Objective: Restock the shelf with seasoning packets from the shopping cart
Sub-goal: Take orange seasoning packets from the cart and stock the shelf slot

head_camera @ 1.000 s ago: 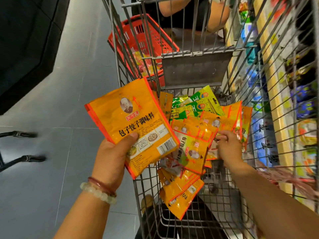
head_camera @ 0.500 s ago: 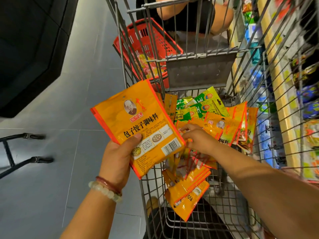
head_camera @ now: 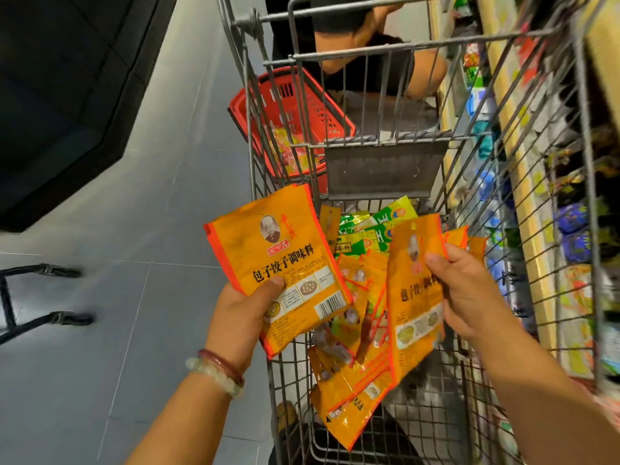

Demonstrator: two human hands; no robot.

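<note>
Seasoning packets (head_camera: pixel 355 330) fill the near end of the wire shopping cart (head_camera: pixel 523 182): a loose heap of orange ones, too overlapped to count, and at least three green ones (head_camera: pixel 375 226) behind them, their print too blurred to read. Two orange packets are lifted clear. The left hand (head_camera: pixel 246 310) grips one packet (head_camera: pixel 278 260) with its thumb across the front; it bears a portrait, a red label and the black line 包子饺子调味料, plus a barcode. The right hand (head_camera: pixel 469 297) pinches a second orange packet (head_camera: pixel 414 290) by its right edge, showing the same black characters. One red basket (head_camera: pixel 295 122) sits beyond the cart. Stocked shelves (head_camera: pixel 523 229) run along the right.
</note>
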